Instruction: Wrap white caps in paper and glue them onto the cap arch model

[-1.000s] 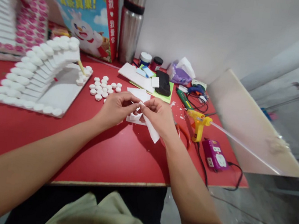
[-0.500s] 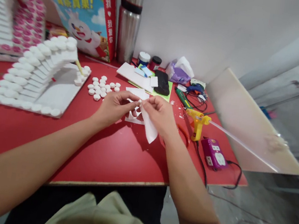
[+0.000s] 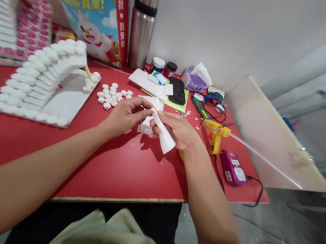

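A strip of white paper (image 3: 165, 138) hangs between my hands, its rolled upper end pinched at the fingertips and its loose end flaring toward me. My left hand (image 3: 129, 117) is closed, thumb and forefinger on the rolled end. My right hand (image 3: 180, 130) is closed around the strip from the other side, fingers curled beneath it. More white paper (image 3: 146, 127) lies on the table under my hands. Several small round white pieces (image 3: 112, 96) sit left of my hands. Farther left stands a white stair model (image 3: 40, 80) edged with similar round pieces.
On the right are a yellow glue gun (image 3: 216, 133) with a clear stick and a purple power socket (image 3: 233, 168). A steel flask (image 3: 142, 30), a printed bag (image 3: 90, 11), jars (image 3: 158, 64), a tissue pack (image 3: 197, 80) and a pink-trimmed model (image 3: 33, 27) stand along the back.
My right hand has turned, its fingers now curling under the paper strip. The strip's loose end has swung slightly right. My left hand keeps its pinch.
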Demonstrator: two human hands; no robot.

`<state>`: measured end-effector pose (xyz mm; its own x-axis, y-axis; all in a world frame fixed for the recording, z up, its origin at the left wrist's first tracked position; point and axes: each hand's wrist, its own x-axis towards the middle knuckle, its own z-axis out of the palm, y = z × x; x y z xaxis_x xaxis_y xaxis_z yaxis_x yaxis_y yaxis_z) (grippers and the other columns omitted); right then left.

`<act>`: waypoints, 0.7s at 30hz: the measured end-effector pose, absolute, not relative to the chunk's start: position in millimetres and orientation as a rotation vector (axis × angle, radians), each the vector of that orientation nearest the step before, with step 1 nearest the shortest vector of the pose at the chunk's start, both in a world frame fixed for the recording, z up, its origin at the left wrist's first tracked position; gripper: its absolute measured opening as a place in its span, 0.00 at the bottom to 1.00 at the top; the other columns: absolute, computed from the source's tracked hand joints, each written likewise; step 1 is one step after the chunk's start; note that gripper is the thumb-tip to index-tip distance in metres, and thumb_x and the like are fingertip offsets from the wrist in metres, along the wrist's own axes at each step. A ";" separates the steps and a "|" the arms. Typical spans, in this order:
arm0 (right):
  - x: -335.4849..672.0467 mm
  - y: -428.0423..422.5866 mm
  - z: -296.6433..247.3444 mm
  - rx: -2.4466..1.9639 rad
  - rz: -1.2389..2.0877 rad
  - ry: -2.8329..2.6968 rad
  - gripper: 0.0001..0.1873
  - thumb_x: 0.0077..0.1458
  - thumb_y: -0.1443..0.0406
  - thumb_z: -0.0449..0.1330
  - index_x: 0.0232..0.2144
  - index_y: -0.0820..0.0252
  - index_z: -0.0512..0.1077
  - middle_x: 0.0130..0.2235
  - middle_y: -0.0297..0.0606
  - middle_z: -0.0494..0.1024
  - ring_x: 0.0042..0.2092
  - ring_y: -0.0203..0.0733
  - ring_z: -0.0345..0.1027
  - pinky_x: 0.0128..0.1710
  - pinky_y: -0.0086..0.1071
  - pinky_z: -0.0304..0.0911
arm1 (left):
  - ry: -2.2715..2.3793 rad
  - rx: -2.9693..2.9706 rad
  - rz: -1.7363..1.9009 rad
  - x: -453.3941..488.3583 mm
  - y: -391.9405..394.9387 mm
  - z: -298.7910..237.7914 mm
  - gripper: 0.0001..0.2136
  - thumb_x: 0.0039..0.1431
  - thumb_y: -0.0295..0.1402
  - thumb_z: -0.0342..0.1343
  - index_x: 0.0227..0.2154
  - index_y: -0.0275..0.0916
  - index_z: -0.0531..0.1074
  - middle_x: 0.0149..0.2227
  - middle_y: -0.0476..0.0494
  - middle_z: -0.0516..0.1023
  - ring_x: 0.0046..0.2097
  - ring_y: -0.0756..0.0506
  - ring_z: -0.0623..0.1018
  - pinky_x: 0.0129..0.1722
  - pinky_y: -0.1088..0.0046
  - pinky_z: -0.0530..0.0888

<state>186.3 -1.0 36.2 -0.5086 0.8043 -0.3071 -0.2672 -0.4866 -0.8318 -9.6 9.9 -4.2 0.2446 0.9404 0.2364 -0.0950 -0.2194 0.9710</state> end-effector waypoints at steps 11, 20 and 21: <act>174.9 -3.5 31.8 -1.116 1.586 -1.236 0.18 0.50 0.59 0.74 0.39 0.63 0.77 0.26 0.29 0.77 0.22 0.30 0.67 0.30 0.31 0.77 | 0.868 1.296 1.244 -3.3 5.0 1.6 0.12 0.54 0.38 0.69 0.36 0.36 0.78 0.28 0.47 0.79 0.26 0.52 0.73 0.27 0.75 0.69; 158.9 -12.5 26.2 -1.364 0.842 -1.520 0.13 0.55 0.58 0.67 0.27 0.56 0.69 0.23 0.31 0.74 0.25 0.36 0.69 0.24 0.29 0.64 | 1.016 1.461 1.442 6.8 -4.6 4.6 0.09 0.56 0.38 0.67 0.33 0.37 0.80 0.29 0.45 0.80 0.28 0.50 0.74 0.28 0.73 0.70; 157.8 -13.3 26.4 -1.363 0.803 -1.538 0.12 0.56 0.59 0.66 0.27 0.56 0.68 0.23 0.31 0.74 0.25 0.36 0.68 0.24 0.29 0.63 | 1.041 1.530 1.485 7.1 -5.4 4.6 0.08 0.57 0.37 0.66 0.32 0.37 0.80 0.30 0.44 0.80 0.30 0.49 0.75 0.30 0.72 0.72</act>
<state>157.8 -13.3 26.4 0.0143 0.9791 0.2031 0.3934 0.1813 -0.9013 7.1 -5.4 4.6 -0.0043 0.9214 0.3887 0.0514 -0.3879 0.9203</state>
